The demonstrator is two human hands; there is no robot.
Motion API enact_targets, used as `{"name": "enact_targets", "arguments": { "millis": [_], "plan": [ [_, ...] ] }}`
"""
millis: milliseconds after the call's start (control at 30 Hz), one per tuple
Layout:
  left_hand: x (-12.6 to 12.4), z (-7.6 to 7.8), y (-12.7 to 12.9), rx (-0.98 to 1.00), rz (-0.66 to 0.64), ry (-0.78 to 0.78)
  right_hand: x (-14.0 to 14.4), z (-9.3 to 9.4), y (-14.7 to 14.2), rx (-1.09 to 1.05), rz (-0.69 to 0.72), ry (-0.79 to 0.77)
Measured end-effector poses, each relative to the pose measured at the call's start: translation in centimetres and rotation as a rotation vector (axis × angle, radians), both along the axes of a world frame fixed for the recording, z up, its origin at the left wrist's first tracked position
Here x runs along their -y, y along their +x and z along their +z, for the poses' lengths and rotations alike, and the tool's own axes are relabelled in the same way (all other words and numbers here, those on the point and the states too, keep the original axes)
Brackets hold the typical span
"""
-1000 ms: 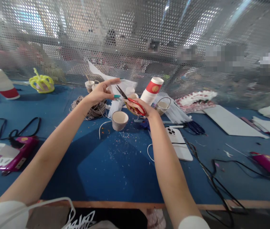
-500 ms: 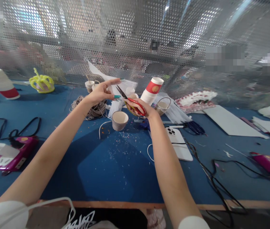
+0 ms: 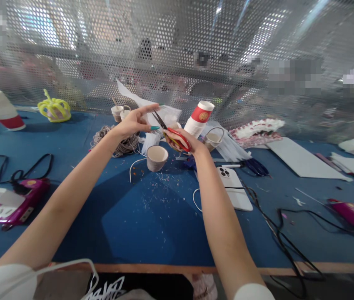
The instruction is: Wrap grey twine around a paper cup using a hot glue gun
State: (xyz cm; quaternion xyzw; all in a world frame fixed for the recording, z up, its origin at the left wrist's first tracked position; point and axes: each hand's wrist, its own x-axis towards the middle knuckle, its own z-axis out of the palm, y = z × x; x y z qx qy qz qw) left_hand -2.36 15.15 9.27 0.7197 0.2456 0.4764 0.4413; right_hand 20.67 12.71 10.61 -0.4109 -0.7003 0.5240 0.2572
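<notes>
My right hand (image 3: 185, 142) grips red-handled scissors (image 3: 173, 133) held up over the blue table (image 3: 139, 216), blades pointing up and left. My left hand (image 3: 133, 121) is raised beside the blade tips, thumb and fingers pinched, index finger stretched out; what it pinches is too small to tell. A small paper cup (image 3: 157, 157) stands on the table just below both hands. White plastic sheeting (image 3: 164, 114) lies right behind them.
A coil of grey cord (image 3: 119, 143), a stack of red-and-white paper cups (image 3: 199, 118), a white phone (image 3: 233, 187) with cables, pink glue guns (image 3: 14, 204) (image 3: 353, 212), a yellow crown shape (image 3: 54, 110) and white sheets (image 3: 305, 160) lie around. A perforated metal screen (image 3: 177, 54) closes the far side.
Almost nothing has moved. My left hand and the scissors have shifted very slightly closer together.
</notes>
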Motion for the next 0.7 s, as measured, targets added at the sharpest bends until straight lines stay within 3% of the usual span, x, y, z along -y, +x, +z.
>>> {"name": "enact_targets", "arguments": {
  "millis": [700],
  "plan": [
    [0.73,0.58,0.02,0.025,0.027,-0.060,0.39,0.44,0.05,0.070,-0.001,0.073]
  ]
}}
